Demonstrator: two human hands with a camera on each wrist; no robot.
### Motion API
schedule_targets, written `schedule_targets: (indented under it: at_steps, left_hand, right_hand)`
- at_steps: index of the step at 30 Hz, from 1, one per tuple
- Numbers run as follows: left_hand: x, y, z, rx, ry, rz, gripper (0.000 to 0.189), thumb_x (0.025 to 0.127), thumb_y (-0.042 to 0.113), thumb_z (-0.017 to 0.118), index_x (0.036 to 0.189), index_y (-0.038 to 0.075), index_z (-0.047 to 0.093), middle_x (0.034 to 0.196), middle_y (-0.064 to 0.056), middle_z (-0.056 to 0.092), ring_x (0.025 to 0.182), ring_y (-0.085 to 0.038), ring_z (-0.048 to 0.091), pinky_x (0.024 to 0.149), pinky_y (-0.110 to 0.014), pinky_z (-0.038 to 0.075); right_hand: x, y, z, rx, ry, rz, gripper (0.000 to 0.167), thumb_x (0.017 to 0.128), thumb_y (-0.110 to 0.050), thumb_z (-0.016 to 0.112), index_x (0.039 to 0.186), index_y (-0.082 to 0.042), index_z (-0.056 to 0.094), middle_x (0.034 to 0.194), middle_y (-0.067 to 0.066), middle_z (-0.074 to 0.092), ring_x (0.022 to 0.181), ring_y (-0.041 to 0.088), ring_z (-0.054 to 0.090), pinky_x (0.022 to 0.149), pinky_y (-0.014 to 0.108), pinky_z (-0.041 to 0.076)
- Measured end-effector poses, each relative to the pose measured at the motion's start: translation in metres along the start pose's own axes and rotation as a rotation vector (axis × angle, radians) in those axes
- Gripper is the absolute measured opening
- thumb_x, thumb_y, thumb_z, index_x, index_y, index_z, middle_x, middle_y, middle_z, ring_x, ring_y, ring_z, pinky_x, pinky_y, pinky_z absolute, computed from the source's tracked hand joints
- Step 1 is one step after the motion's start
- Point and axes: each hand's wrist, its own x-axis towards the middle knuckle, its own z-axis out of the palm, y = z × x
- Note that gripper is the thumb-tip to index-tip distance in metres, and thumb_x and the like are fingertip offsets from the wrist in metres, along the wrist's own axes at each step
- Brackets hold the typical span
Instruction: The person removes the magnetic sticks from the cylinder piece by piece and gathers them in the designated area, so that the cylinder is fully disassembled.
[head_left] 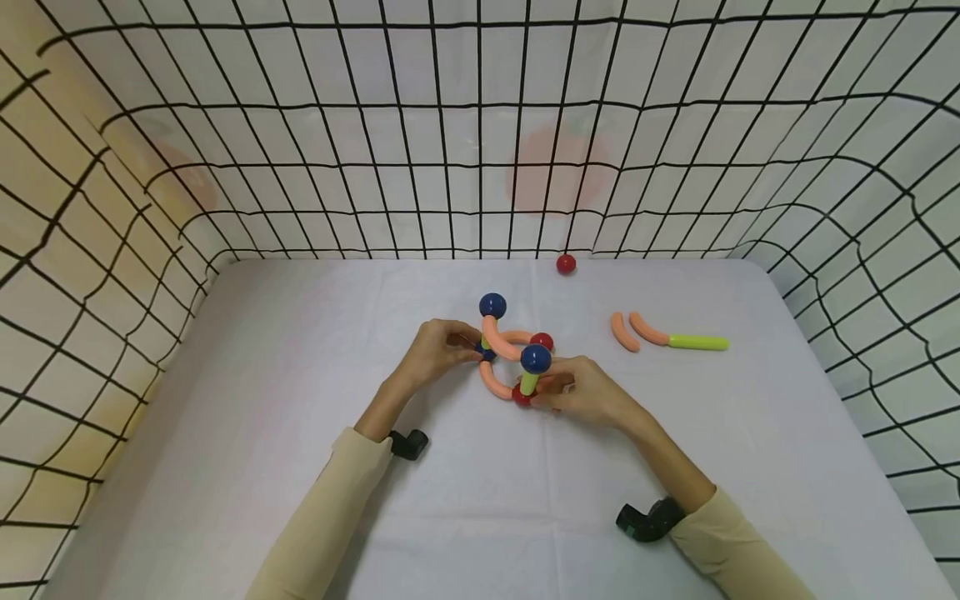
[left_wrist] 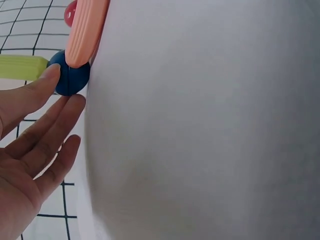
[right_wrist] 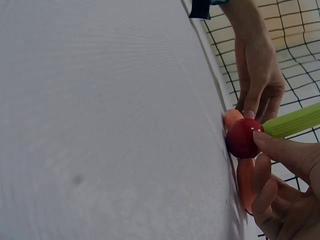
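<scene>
A ball-and-rod building toy stands on the white table, with orange curved rods [head_left: 495,382] joining balls in a ring low down. On its left side my left hand [head_left: 435,354] pinches the lower blue ball [left_wrist: 74,82] between thumb and fingers. At the near right corner my right hand [head_left: 588,392] pinches the lower red ball [right_wrist: 242,140]. From that ball a green rod [head_left: 529,383] rises to an upper blue ball [head_left: 536,358]. Another upper blue ball [head_left: 492,305] connects to it through an orange curved rod [head_left: 501,340]. A second red ball [head_left: 542,341] sits behind.
A loose red ball [head_left: 566,264] lies at the table's back edge. To the right are a short orange curved rod [head_left: 624,332] and another orange curved rod [head_left: 648,330] end to end with a green rod [head_left: 697,342]. Black wire mesh [head_left: 480,133] encloses the back and sides.
</scene>
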Motion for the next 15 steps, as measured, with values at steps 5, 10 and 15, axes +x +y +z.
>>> schedule_targets:
  at_steps: [5,10,15]
  left_hand:
    - [0.0019,-0.0027,-0.0005,0.003,-0.013,0.029,0.031,0.087,0.003,0.081,0.118,-0.001,0.076,0.113,-0.017,0.078,0.101,-0.029,0.075,0.093,-0.038,0.063]
    - [0.0046,-0.0035,-0.0016,0.035,-0.023,0.062,0.032,0.086,0.005,0.083,0.117,0.001,0.078,0.109,-0.015,0.078,0.095,-0.027,0.073,0.090,-0.038,0.063]
    - [0.0017,-0.0021,-0.0019,0.041,-0.020,0.044,0.030,0.086,0.007,0.084,0.115,0.000,0.078,0.108,-0.014,0.078,0.094,-0.025,0.074,0.082,-0.032,0.062]
  right_hand:
    - [0.0000,0.0015,0.0019,0.001,0.014,-0.045,0.028,0.087,-0.011,0.083,0.115,-0.013,0.077,0.100,0.004,0.076,0.089,0.018,0.067,0.082,0.030,0.056]
    - [0.0012,0.0002,0.0060,0.022,0.038,-0.045,0.028,0.086,-0.015,0.085,0.113,-0.012,0.078,0.098,0.005,0.076,0.084,0.018,0.066,0.074,0.025,0.054]
    - [0.0007,0.0029,0.0025,0.000,0.054,-0.013,0.023,0.087,-0.014,0.084,0.109,-0.014,0.078,0.098,0.005,0.077,0.084,0.019,0.065,0.074,0.026,0.054]
